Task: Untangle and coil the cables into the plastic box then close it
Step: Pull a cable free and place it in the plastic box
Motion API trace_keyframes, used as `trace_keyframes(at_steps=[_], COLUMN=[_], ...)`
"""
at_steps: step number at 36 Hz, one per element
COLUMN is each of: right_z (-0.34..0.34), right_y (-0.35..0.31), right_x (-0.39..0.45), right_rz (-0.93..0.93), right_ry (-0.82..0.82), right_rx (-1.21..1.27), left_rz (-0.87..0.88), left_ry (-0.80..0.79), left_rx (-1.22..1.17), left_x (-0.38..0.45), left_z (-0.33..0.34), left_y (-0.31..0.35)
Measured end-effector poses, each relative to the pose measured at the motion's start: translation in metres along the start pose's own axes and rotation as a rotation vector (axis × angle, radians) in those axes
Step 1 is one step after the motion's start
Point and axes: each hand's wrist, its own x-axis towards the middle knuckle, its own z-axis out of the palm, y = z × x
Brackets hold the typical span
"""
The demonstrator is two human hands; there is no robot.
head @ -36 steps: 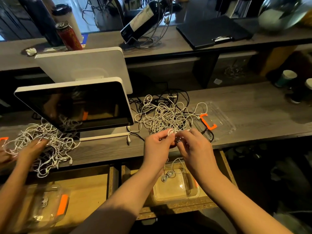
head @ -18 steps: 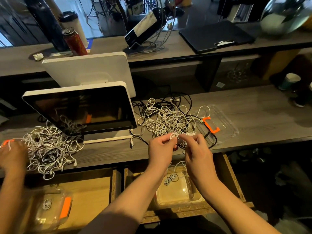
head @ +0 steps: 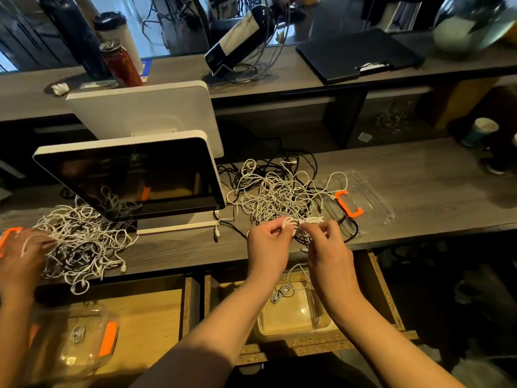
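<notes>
- Grey wooden counter [head: 419,177] carries the work; at its near edge the left hand [head: 268,245] and right hand [head: 327,247] meet, fingertips pinched from either side on a small white cable coil [head: 300,221].
- Compared with a second ago, the loops between the fingers look tighter and more gathered, so I judge this cable nearly wound.
- Just beyond the grip lies the tangled pile [head: 279,191], still large.
- Below the grip, the plastic box [head: 293,312] sits open in a drawer, one coil inside.
- Right of the grip rests the clear lid [head: 372,197] with its orange clip [head: 348,204].
</notes>
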Motion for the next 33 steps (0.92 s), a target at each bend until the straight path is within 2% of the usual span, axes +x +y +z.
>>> trace_keyframes(at_steps=[4, 9, 14, 28, 33], right_z=[0.001, 0.003, 0.000, -0.011, -0.018], right_y=[0.004, 0.007, 0.011, 0.016, 0.019], right_x=[-0.001, -0.006, -0.006, -0.006, -0.005], right_rz=[-0.081, -0.072, -0.040, -0.102, -0.223], right_ry=[-0.045, -0.041, 0.023, 0.036, 0.065], right_rx=[-0.020, 0.048, 0.156, 0.149, 0.181], left_rz=[0.146, 0.190, 0.200, 0.254, 0.246], left_ry=[-0.008, -0.078, -0.108, -0.164, -0.212], left_rx=[0.209, 0.389, 0.372, 0.311, 0.220], left_x=[-0.002, -0.003, -0.006, -0.008, -0.007], left_z=[-0.004, -0.005, -0.005, -0.006, -0.011], left_y=[0.001, 0.002, -0.003, -0.005, 0.002])
